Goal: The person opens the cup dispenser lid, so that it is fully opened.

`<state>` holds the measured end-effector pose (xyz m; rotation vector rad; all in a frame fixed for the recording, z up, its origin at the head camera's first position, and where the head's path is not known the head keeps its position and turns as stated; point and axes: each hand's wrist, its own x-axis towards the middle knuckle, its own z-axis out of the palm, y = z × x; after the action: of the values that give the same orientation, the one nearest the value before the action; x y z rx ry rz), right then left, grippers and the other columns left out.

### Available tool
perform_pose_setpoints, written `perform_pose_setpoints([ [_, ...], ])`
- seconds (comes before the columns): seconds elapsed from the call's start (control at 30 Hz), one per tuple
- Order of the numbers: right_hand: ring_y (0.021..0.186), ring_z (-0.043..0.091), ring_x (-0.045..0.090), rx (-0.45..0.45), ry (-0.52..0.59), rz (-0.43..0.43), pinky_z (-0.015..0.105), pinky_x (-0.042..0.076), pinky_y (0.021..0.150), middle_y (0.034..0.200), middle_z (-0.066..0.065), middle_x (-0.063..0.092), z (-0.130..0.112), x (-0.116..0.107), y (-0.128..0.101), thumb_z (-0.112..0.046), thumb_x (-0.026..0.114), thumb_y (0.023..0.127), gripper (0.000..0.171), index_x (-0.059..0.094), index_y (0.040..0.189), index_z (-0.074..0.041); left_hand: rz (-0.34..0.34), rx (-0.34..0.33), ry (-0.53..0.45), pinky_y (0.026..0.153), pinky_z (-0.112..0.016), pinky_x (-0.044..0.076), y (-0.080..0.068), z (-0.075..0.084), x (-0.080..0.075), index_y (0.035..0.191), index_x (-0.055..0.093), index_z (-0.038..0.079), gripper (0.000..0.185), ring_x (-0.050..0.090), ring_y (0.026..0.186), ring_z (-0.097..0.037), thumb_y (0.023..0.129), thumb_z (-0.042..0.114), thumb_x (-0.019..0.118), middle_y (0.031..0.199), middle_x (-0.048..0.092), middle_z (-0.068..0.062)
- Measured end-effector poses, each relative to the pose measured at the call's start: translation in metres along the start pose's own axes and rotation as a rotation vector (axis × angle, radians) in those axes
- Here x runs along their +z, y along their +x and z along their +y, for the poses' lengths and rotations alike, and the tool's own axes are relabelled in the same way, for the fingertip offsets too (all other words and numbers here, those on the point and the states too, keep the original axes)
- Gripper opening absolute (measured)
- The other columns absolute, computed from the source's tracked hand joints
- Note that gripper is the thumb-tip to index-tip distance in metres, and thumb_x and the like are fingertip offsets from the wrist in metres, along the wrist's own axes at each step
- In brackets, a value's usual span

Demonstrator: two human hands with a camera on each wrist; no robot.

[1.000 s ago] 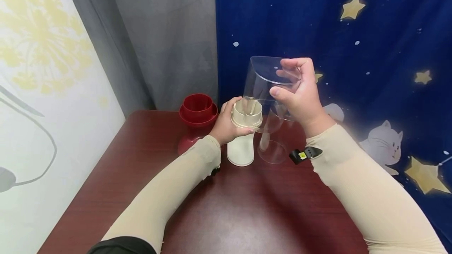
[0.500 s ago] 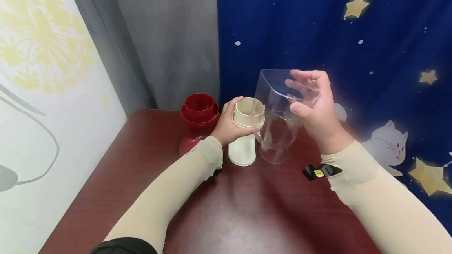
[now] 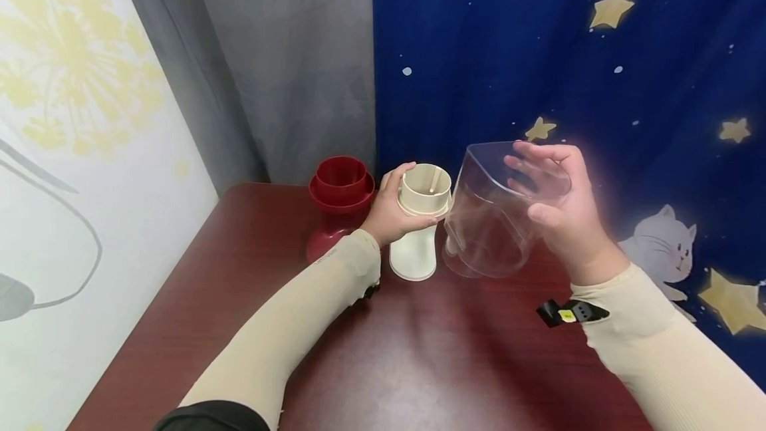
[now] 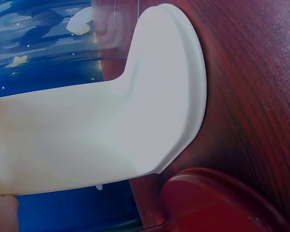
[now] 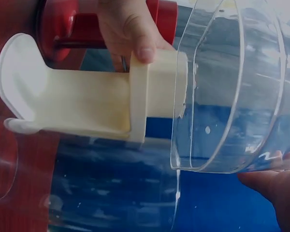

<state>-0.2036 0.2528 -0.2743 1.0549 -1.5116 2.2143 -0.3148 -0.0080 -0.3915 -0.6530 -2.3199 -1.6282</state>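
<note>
My left hand [image 3: 395, 208] grips the ringed neck of a cream plastic stand [image 3: 414, 255], which stands upright on the table. Its round collar opens upward, and in the left wrist view the curved column [image 4: 63, 135] runs into a wide foot. A clear plastic container [image 3: 487, 231] hangs tilted from my right hand [image 3: 565, 208], with thumb and fingers pinching its upper rim. The container is just right of the collar; whether they touch, I cannot tell. In the right wrist view, a second clear cylinder [image 5: 116, 183] stands beside the cream stand, largely behind the held container in the head view.
A red stand [image 3: 340, 198] of similar shape is just left of my left hand. The dark red wooden table [image 3: 431, 358] meets a blue star-patterned curtain [image 3: 479, 52] and a grey curtain [image 3: 299, 72] at the back. A patterned white wall panel [image 3: 90, 171] borders the left.
My right hand has moved right and down with the clear container, from above the cream collar to beside it. My left hand keeps its grip on the stand.
</note>
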Motion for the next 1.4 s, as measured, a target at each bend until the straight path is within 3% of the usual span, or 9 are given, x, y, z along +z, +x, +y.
perform_pose_setpoints([
  [0.73,0.137,0.039,0.059,-0.053,0.149,-0.053,0.043,0.051,0.113,0.148,0.028,0.057,0.003,-0.052,-0.037,0.012,0.082,0.08,0.068,0.046,0.137,0.011,-0.013,-0.021,-0.015,0.109,-0.044,0.053,-0.002,0.003,-0.001,0.158,0.037,0.035,0.113,0.052,0.132,-0.024,0.066,0.026,0.102,0.158,0.037,-0.004],
  [1.17,0.136,0.035,0.061,-0.066,0.028,-0.06,0.038,0.051,0.113,0.148,0.028,0.057,0.005,-0.083,-0.061,0.02,0.071,0.08,0.066,0.044,0.141,0.018,-0.022,-0.019,-0.017,0.109,-0.042,0.052,-0.003,0.006,0.002,0.158,0.037,0.036,0.113,0.052,0.132,-0.022,0.067,0.025,0.102,0.157,0.038,-0.004],
  [1.4,0.131,0.035,0.064,-0.097,-0.004,-0.002,0.037,0.054,0.11,0.142,0.028,0.061,0.008,-0.094,-0.067,0.027,0.063,0.074,0.066,0.044,0.138,0.021,-0.021,-0.03,-0.019,0.109,-0.043,0.052,-0.004,0.007,0.003,0.159,0.037,0.03,0.113,0.052,0.132,-0.023,0.067,0.024,0.101,0.157,0.038,-0.004],
])
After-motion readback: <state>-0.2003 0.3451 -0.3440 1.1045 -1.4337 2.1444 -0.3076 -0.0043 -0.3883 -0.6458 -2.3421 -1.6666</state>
